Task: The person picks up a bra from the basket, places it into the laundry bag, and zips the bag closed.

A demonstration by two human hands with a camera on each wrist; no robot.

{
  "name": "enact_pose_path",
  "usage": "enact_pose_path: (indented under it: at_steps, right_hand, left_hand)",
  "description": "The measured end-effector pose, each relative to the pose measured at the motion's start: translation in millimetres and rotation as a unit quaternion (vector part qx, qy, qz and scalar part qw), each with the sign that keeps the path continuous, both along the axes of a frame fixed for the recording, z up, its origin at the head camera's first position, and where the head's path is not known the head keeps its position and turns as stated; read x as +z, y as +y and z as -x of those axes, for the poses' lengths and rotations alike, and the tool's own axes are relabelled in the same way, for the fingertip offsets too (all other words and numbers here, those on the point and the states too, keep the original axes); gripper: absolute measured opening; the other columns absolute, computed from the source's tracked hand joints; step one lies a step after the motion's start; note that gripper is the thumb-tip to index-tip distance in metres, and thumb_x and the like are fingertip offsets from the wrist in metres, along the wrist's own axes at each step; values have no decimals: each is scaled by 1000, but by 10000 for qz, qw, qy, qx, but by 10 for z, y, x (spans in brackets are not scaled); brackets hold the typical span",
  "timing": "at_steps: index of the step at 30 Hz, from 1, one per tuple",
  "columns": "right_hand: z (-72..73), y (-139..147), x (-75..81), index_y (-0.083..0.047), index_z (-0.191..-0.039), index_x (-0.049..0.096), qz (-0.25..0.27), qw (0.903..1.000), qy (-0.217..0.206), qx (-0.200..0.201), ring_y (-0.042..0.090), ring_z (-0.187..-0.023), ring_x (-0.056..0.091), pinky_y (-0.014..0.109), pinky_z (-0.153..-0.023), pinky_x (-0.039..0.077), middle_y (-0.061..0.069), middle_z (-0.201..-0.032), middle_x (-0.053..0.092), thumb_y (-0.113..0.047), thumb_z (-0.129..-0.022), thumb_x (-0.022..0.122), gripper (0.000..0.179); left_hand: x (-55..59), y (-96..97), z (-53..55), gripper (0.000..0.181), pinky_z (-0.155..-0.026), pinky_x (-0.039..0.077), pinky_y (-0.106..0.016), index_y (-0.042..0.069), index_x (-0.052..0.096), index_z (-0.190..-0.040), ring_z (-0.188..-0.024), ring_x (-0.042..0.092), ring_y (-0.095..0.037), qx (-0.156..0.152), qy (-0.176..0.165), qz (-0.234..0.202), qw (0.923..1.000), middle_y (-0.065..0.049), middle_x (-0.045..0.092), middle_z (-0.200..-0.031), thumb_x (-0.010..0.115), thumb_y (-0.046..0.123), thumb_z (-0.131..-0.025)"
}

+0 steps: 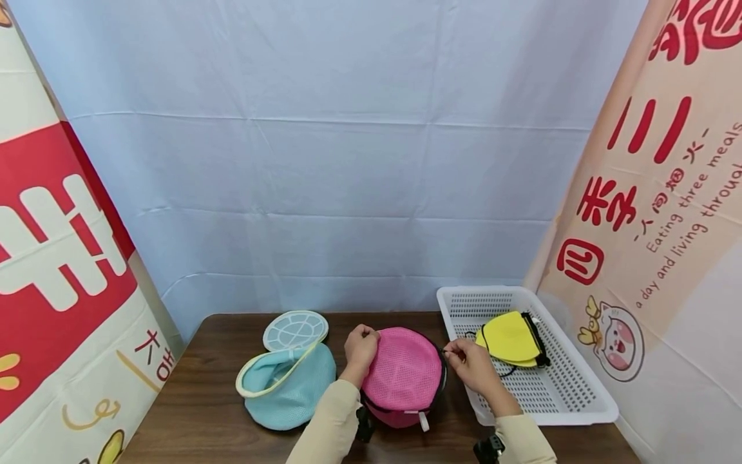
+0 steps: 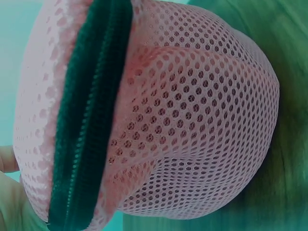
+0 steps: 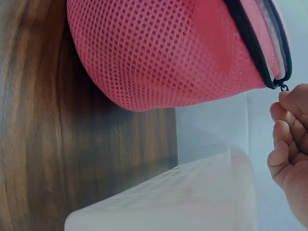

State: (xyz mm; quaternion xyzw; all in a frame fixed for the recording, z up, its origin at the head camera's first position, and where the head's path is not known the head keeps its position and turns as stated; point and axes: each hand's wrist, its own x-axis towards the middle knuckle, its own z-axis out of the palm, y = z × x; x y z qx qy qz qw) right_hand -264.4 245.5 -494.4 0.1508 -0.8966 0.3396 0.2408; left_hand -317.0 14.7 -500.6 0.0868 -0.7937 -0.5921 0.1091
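A round pink mesh laundry bag [image 1: 402,367] with a black zipper [image 2: 89,110] round its lid stands on the table between my hands. My left hand [image 1: 361,348] grips the lid's left edge with bent fingers; in the left wrist view only part of it shows behind the lid. At the bag's right side my right hand [image 1: 472,367] pinches the small zipper pull [image 3: 283,87] between thumb and forefinger. From that pull the two zipper tracks spread apart, a pale strip showing between them. A white tag [image 1: 424,421] hangs at the front.
To the left sits a blue mesh bag [image 1: 304,393] with its pale-yellow-trimmed lid [image 1: 295,330] raised. On the right a white perforated basket [image 1: 570,393] holds a folded yellow piece [image 1: 509,338] with black trim and cord. The brown wooden table [image 1: 191,393] ends at a pale backdrop.
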Motion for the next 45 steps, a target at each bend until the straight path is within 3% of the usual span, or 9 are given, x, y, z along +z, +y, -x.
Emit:
enact_pose_path:
  at_steps: [6,12,17,24,29,32,38,45]
  right_hand:
    - [-75,-20,8,-9,-77,63,37,9999,79,-104,6,-61,45,24,-53,41,-7,-69,50,6,-75,69,16]
    - [-123,-32,4,-8,-79,64,88,9997,-39,-223,6,-61,44,24,-52,40,-7,-68,52,7,-76,68,16]
    - [-136,-31,-32,-8,-78,64,37,9994,261,-238,5,-59,44,24,-51,40,-8,-68,51,8,-73,68,18]
    - [-181,-51,-51,-9,-76,63,48,9987,475,-186,4,-58,43,24,-49,38,-10,-66,49,8,-71,70,19]
    - [-201,-74,-44,-8,-76,63,89,9984,514,-193,4,-57,43,23,-49,38,-9,-66,50,8,-72,71,18]
    - [-204,-79,-42,-8,-76,63,120,9986,447,-246,4,-58,43,24,-49,38,-9,-66,50,8,-72,71,18]
    - [-216,-95,-51,-5,-79,64,294,9989,135,-346,6,-58,44,24,-50,40,-7,-67,53,8,-75,70,15]
    - [-179,-89,-75,-6,-80,65,323,9987,52,-391,6,-59,45,25,-51,40,-6,-68,53,7,-76,70,15]
  left_hand:
    - [-14,25,-27,7,-64,40,-35,9,57,-75,-73,49,-22,31,-149,-407,9991,-6,54,-76,59,10,-81]
    - [-17,50,-63,9,-64,39,-35,9,56,-74,-72,49,-21,72,-156,-482,9987,-5,53,-75,59,10,-83]
    - [-29,37,-75,10,-63,39,-34,8,55,-74,-71,48,-21,54,-101,-583,9982,-5,53,-75,58,9,-84]
    - [-91,-21,-55,9,-67,40,-38,5,55,-78,-76,50,-25,418,-104,-951,9945,-9,54,-78,56,8,-86]
    - [-99,-33,-60,9,-68,40,-39,5,55,-78,-78,50,-26,499,-162,-938,9942,-9,54,-79,55,9,-86]
    - [-91,-32,-75,8,-67,40,-38,6,56,-79,-77,50,-25,458,-124,-829,9954,-8,54,-79,56,10,-86]
    - [-46,-76,-136,9,-62,39,-36,8,55,-76,-70,48,-22,196,-178,-88,9996,-6,52,-72,57,12,-84]
    - [-42,-102,-134,8,-65,41,-39,7,56,-79,-71,49,-23,184,-182,302,9992,-6,52,-74,59,13,-82]
